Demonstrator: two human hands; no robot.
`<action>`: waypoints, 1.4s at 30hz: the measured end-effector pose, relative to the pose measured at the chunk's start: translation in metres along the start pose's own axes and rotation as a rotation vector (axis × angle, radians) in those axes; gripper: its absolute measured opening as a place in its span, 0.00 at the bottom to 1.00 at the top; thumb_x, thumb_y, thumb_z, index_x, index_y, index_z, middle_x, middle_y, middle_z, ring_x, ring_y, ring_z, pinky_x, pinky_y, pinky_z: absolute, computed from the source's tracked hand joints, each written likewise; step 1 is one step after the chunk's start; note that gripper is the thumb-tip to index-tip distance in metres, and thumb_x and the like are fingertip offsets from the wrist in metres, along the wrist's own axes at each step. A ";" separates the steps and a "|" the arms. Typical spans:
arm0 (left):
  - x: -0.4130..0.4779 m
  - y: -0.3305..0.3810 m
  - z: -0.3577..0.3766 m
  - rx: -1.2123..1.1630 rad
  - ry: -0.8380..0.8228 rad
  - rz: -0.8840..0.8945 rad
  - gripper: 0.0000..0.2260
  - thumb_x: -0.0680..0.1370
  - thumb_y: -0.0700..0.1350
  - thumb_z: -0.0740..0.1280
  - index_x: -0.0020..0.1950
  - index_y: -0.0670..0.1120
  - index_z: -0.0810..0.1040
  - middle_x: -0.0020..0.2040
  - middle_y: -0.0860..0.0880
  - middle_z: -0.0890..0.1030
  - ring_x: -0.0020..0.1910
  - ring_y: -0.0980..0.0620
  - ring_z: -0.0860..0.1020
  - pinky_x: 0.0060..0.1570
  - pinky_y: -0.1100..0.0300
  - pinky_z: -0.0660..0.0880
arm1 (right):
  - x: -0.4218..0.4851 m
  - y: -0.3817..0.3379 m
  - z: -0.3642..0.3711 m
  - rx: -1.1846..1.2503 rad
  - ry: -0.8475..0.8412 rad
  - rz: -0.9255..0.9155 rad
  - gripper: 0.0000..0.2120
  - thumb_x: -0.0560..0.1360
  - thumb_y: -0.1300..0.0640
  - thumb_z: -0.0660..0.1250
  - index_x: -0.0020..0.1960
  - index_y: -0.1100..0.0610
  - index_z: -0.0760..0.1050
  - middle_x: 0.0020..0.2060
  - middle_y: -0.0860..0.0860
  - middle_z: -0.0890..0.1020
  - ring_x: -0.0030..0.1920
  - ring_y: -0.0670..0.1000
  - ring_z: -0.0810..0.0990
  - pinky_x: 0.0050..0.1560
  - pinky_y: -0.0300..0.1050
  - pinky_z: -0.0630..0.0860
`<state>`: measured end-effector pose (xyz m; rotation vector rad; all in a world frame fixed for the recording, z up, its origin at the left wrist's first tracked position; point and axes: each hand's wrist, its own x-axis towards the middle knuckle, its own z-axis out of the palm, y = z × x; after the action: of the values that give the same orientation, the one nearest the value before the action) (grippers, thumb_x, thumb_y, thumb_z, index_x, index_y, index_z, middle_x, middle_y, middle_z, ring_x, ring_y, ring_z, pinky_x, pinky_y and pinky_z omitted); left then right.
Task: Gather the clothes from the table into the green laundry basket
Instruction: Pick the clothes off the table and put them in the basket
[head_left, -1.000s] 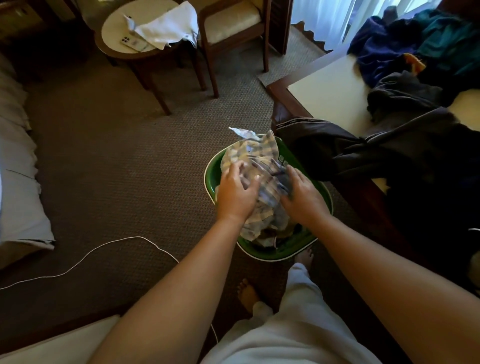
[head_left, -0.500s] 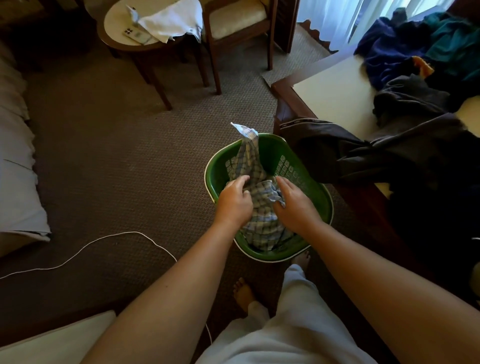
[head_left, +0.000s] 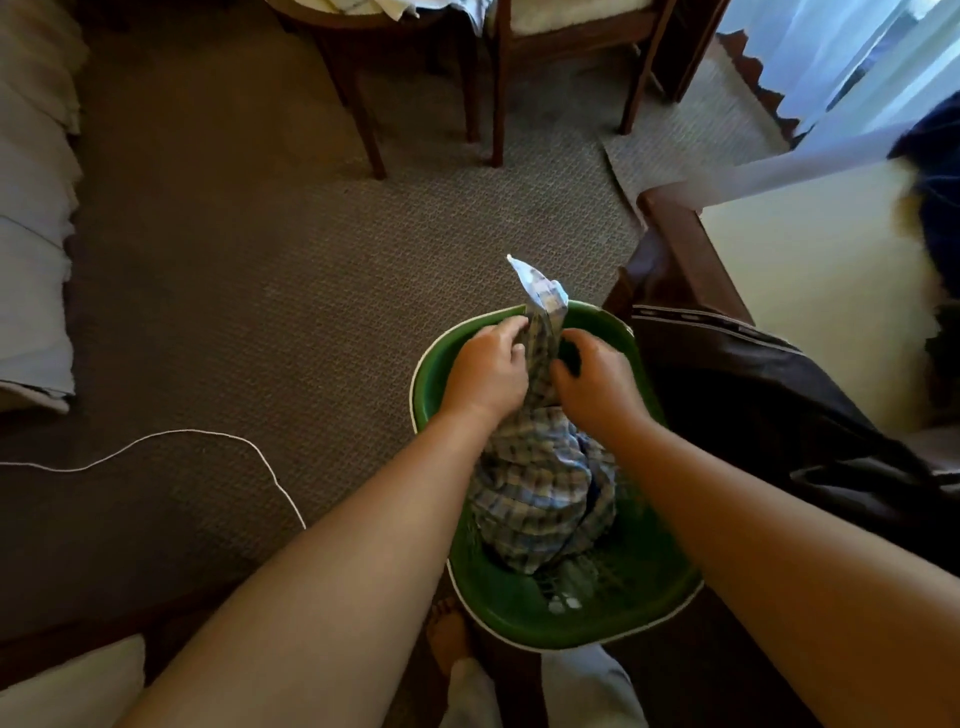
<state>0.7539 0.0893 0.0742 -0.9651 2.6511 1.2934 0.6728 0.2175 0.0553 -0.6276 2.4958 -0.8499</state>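
Sitting on the carpet by the person's feet, the green basket (head_left: 571, 618) holds most of the checked shirt (head_left: 540, 493), bunched low so it stays inside the rim. Above it the left hand (head_left: 485, 374) and the right hand (head_left: 597, 384) curl their fingers round the shirt's upright tail from either side, seemingly to tuck that last part down. Further right a dark garment (head_left: 753, 374) hangs over the table (head_left: 805, 270) edge just beside the basket, with blue clothes (head_left: 940, 208) at the far right, not yet gathered.
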 end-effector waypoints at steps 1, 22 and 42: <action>0.016 -0.005 0.008 0.023 -0.006 -0.001 0.19 0.84 0.41 0.62 0.75 0.45 0.74 0.71 0.42 0.78 0.69 0.43 0.75 0.69 0.54 0.69 | 0.018 0.008 0.006 0.007 -0.007 0.003 0.13 0.79 0.56 0.67 0.62 0.58 0.79 0.55 0.55 0.84 0.55 0.56 0.82 0.58 0.53 0.79; 0.082 -0.043 0.074 0.349 -0.172 0.081 0.41 0.80 0.38 0.66 0.85 0.46 0.42 0.85 0.45 0.49 0.83 0.41 0.52 0.77 0.35 0.57 | 0.122 0.056 0.051 -0.108 0.194 -0.271 0.10 0.76 0.55 0.64 0.44 0.59 0.81 0.40 0.54 0.84 0.42 0.57 0.81 0.43 0.57 0.77; -0.120 -0.013 0.029 0.229 -0.354 0.030 0.38 0.81 0.34 0.61 0.85 0.51 0.46 0.85 0.51 0.48 0.83 0.46 0.51 0.81 0.46 0.56 | -0.134 0.032 0.034 -0.081 -0.006 0.044 0.24 0.83 0.52 0.62 0.78 0.50 0.64 0.74 0.50 0.73 0.73 0.52 0.71 0.71 0.54 0.72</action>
<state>0.8508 0.1662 0.0809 -0.6042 2.4737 1.0219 0.7891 0.2971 0.0430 -0.5983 2.5393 -0.7336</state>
